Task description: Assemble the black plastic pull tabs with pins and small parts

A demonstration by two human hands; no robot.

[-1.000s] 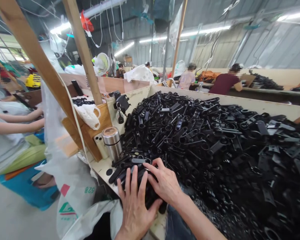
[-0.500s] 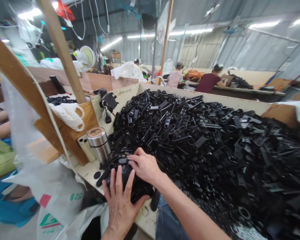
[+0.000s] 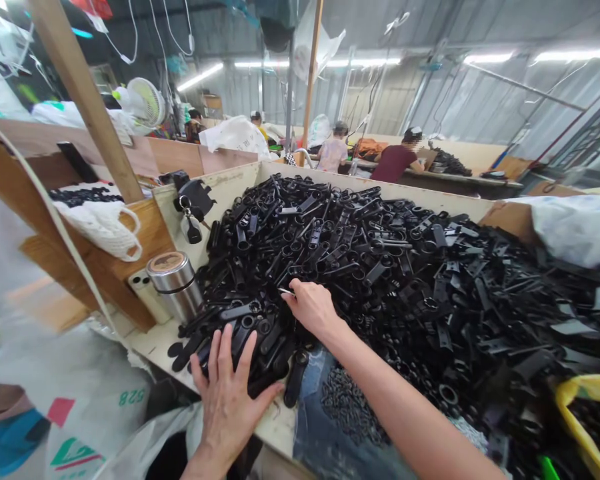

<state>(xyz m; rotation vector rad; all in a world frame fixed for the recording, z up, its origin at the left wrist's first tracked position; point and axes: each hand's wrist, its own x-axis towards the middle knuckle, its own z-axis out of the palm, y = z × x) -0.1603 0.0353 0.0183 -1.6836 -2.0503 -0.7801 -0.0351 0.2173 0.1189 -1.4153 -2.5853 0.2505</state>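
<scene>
Seen from the head camera, the left hand (image 3: 227, 393) lies flat and wide, fingers spread, pressing on the near edge of the pile of black zipper pulls (image 3: 360, 267). The pile fills most of a low-walled desk (image 3: 153, 347), and a few pulls lie loose under and around that hand. The right hand (image 3: 313, 308) rests on the pile's near slope, just beside the left hand, with its fingers narrowly curled. A thin pale sliver (image 3: 286, 291) shows at its fingertips; it is too small to tell what it is, or whether the hand is gripping it.

Left of the pile, a steel flask (image 3: 174, 285) stands upright beside a white phone (image 3: 144, 293), and a black key fob (image 3: 192, 212) sits on the desk wall. Further left lies a white mesh bag (image 3: 100, 227). In front of the pile, a woven sack (image 3: 80, 407) hangs at the desk's edge, and small black rings (image 3: 347, 407) lie on denim-covered knees (image 3: 313, 407). To the pile's lower right is a yellow-rimmed bag (image 3: 587, 400). Beyond the pile, a person in a maroon shirt (image 3: 395, 163) and another in a pink shirt (image 3: 333, 155) sit at a far bench (image 3: 460, 180).
</scene>
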